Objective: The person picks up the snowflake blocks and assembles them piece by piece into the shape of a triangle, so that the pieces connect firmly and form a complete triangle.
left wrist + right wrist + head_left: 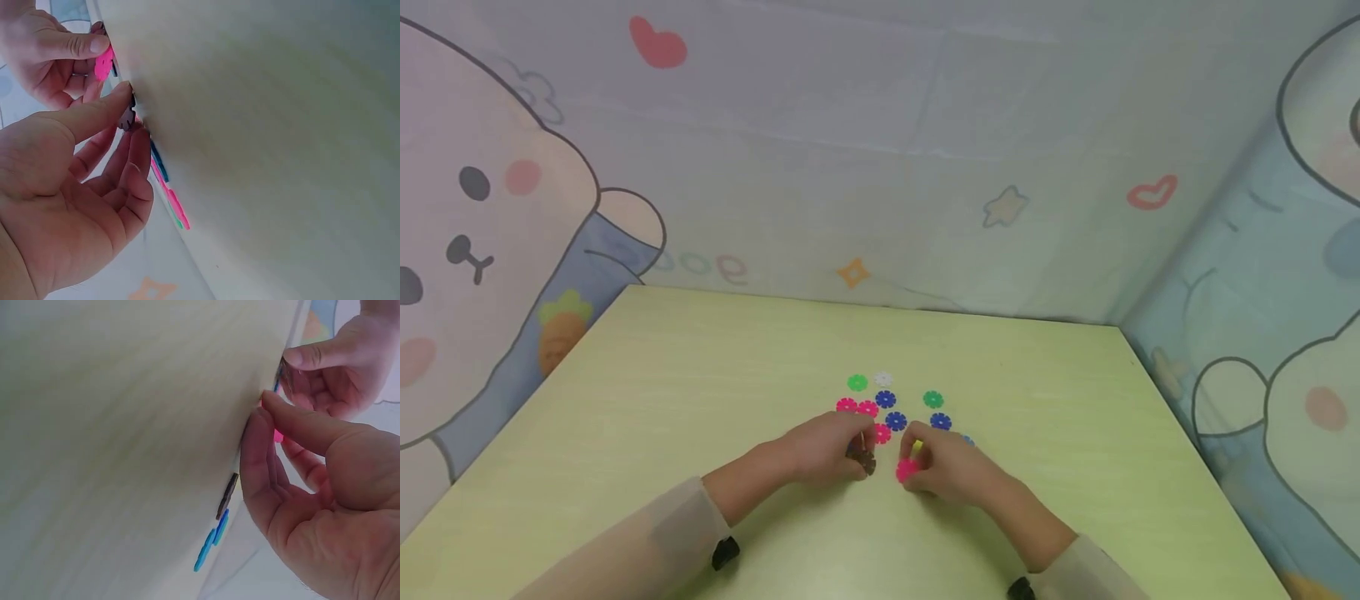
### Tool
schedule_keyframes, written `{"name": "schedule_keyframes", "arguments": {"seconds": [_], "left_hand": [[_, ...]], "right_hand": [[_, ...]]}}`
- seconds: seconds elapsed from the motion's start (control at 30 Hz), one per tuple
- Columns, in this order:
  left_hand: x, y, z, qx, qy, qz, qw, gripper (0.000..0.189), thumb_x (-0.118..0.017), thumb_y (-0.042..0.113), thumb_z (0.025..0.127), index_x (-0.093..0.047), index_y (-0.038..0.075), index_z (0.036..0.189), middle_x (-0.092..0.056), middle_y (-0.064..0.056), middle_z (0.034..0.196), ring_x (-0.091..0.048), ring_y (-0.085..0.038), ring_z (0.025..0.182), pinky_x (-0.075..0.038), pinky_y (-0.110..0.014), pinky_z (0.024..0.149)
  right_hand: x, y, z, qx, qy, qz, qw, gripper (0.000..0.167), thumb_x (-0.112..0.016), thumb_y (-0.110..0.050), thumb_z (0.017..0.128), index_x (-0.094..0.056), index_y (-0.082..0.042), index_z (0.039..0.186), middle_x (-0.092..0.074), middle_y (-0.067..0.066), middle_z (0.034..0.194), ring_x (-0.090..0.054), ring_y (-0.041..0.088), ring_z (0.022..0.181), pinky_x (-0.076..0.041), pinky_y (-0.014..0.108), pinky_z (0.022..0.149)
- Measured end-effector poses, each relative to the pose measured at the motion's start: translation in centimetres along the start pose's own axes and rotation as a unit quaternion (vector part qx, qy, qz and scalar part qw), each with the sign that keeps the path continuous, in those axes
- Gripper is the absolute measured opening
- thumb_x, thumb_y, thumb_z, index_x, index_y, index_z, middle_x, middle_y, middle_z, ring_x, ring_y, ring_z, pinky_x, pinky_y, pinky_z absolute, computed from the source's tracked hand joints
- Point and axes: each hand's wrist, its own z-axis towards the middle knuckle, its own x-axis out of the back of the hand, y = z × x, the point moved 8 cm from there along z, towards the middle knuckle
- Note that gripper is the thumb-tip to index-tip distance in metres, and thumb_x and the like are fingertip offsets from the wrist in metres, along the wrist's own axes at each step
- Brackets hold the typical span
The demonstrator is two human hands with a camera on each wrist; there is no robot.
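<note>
Far left, a printed cartoon bear (490,150) fills the cloth backdrop (820,108), and in past it reaches a pale sleeve (655,533). Out of that comes the left hand (823,450), thumb and fingers pinching a brown notched disc (868,462) just above the pale yellow table (700,375)! Beyond its knuckles, two pink discs (847,405) sit side by side, with a light green disc (857,382) behind them. A step right, another pink disc (882,434) lies near those left fingertips; further back come a white disc (883,379) and two dark blue discs (896,422). Across a narrow gap, here's the right hand (955,467), gripping its own bright pink piece (906,472) between thumb and finger, held upright, the two hands near each other but apart! A sliver of yellow (917,447) peeks between its fingers. Behind that hand, a green disc (933,399) and a single blue disc (941,421), then a light blue disc (967,440), partly hidden. Far right, the second sleeve (1093,575) and more cartoon print (1300,400).
</note>
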Motion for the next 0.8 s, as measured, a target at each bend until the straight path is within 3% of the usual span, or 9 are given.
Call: {"name": "schedule_keyframes", "arguments": {"seconds": [0.23, 0.37, 0.5, 0.63, 0.73, 0.8], "left_hand": [[0.9, 0.2, -0.4, -0.021, 0.037, -0.016, 0.9990, 0.013, -0.081, 0.007, 0.098, -0.074, 0.017, 0.101, -0.074, 0.006, 0.093, -0.066, -0.011, 0.087, -0.057, -0.029, 0.080], [2.0, 0.2, -0.7, -0.017, 0.076, -0.103, 0.9916, 0.009, -0.077, 0.008, 0.102, -0.076, 0.016, 0.106, -0.076, 0.004, 0.095, -0.074, -0.020, 0.086, -0.059, -0.028, 0.075], [3.4, 0.3, -1.1, -0.001, 0.117, -0.230, 0.9661, 0.014, -0.078, 0.016, 0.103, -0.078, 0.012, 0.116, -0.081, -0.004, 0.100, -0.081, -0.035, 0.092, -0.066, -0.039, 0.078], [4.2, 0.3, -1.4, 0.010, 0.147, -0.316, 0.9373, 0.027, -0.078, 0.019, 0.104, -0.078, 0.005, 0.127, -0.084, -0.010, 0.111, -0.082, -0.032, 0.098, -0.068, -0.043, 0.090], [4.2, 0.3, -1.4, 0.014, 0.146, -0.368, 0.9182, 0.032, -0.076, 0.016, 0.105, -0.075, 0.000, 0.134, -0.083, -0.014, 0.121, -0.082, -0.028, 0.103, -0.066, -0.040, 0.096], [4.1, 0.5, -1.4, 0.014, 0.137, -0.390, 0.9104, 0.036, -0.075, 0.015, 0.106, -0.073, -0.001, 0.138, -0.082, -0.016, 0.124, -0.082, -0.029, 0.107, -0.065, -0.037, 0.098]], "right_hand": [[1.7, 0.7, -0.8, 0.022, 0.038, 0.017, 0.9989, 0.018, -0.079, -0.014, 0.101, -0.069, -0.027, 0.109, -0.070, -0.005, 0.090, -0.065, 0.015, 0.082, -0.054, 0.031, 0.075], [3.3, 0.6, -1.6, 0.042, 0.084, 0.069, 0.9931, 0.017, -0.077, -0.013, 0.102, -0.072, -0.023, 0.114, -0.074, -0.002, 0.094, -0.068, 0.017, 0.084, -0.056, 0.027, 0.073], [4.7, 0.1, -2.3, 0.070, 0.124, 0.144, 0.9792, 0.018, -0.078, -0.013, 0.103, -0.072, -0.019, 0.119, -0.078, 0.004, 0.106, -0.075, 0.027, 0.092, -0.062, 0.027, 0.077], [5.2, -0.3, -2.5, 0.095, 0.149, 0.203, 0.9631, 0.018, -0.079, -0.016, 0.103, -0.074, -0.017, 0.121, -0.081, 0.009, 0.114, -0.078, 0.038, 0.101, -0.067, 0.037, 0.086], [5.2, -0.6, -2.5, 0.111, 0.160, 0.228, 0.9540, 0.019, -0.078, -0.017, 0.103, -0.075, -0.016, 0.122, -0.081, 0.010, 0.115, -0.080, 0.033, 0.101, -0.068, 0.041, 0.088], [5.3, -0.8, -2.5, 0.120, 0.169, 0.233, 0.9502, 0.020, -0.078, -0.017, 0.104, -0.075, -0.016, 0.123, -0.081, 0.009, 0.116, -0.081, 0.028, 0.099, -0.068, 0.040, 0.088]]}}
